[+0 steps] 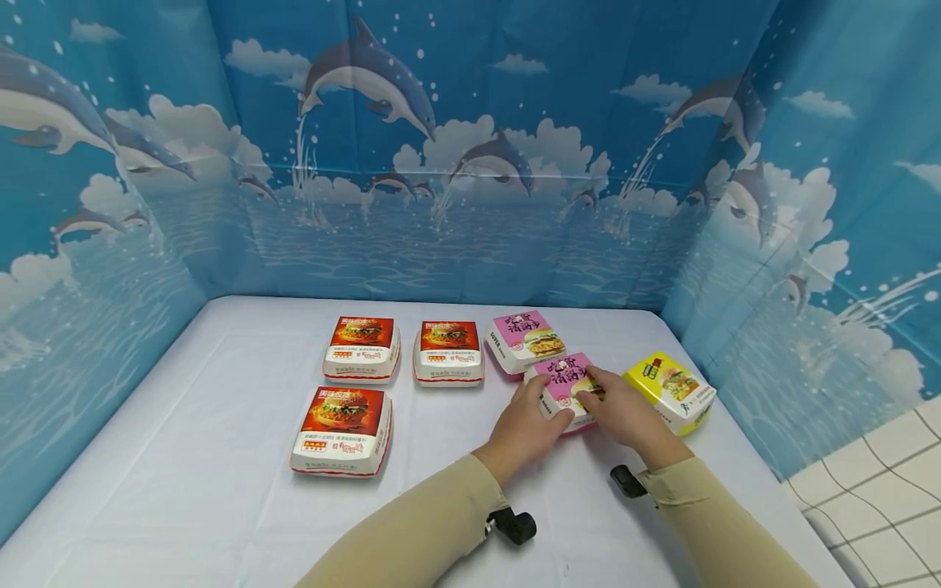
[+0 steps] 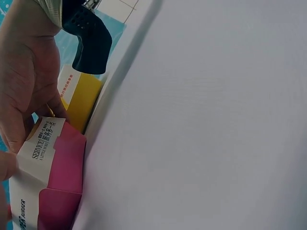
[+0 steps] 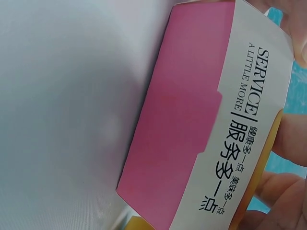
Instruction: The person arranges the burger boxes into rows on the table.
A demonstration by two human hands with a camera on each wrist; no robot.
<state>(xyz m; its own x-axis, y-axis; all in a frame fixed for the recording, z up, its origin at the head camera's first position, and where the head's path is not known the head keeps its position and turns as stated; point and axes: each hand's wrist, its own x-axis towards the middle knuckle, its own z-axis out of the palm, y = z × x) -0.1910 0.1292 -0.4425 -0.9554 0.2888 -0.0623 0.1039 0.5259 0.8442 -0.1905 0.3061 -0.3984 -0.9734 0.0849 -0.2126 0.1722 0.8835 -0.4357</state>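
Tan sleeves (image 1: 412,523) nearest; left-hand grip (image 1: 524,429) and right-hand grip (image 1: 631,412) holding pink-topped burger box (image 1: 564,379) toward counter's (image 1: 228,506) right edge; yellow burger box (image 1: 671,394) beside right-hand grip, closer to that edge; second pink box (image 1: 524,333) toward back edge; three red-topped burger boxes (image 1: 344,412) farther toward left edge

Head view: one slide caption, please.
Left hand and right hand hold a pink-and-white cardboard box near a yellow-and-white one.

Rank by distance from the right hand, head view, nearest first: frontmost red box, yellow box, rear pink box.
1. Yellow box, just right of the right hand.
2. Rear pink box, behind and left of that hand.
3. Frontmost red box, well left.
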